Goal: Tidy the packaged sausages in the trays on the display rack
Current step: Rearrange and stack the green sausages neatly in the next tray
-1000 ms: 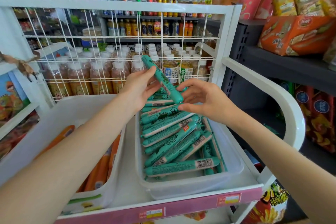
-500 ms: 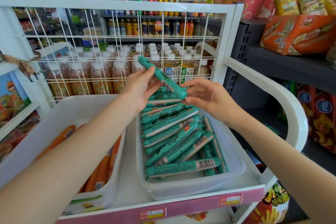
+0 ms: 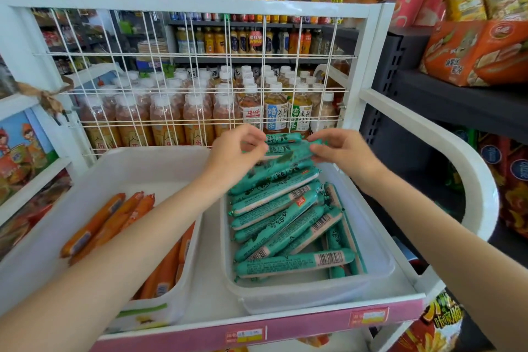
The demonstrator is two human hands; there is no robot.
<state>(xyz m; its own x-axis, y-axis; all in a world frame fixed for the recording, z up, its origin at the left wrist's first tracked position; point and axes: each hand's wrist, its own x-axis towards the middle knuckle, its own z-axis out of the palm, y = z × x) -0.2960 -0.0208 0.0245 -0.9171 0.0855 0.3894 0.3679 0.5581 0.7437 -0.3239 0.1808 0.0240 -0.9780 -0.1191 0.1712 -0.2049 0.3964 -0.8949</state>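
At the far end of the clear tray (image 3: 380, 274), the left hand (image 3: 234, 151) and right hand (image 3: 343, 151) each pinch one end of a green sausage (image 3: 288, 150) lying crosswise between them on the pile.

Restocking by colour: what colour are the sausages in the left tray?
Orange sausages in the left tray, head view.

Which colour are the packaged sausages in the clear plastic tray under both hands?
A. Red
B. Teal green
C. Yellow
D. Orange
B: the clear plastic tray on the right holds teal-green packaged sausages, and both the left hand and right hand grip one at its far end.
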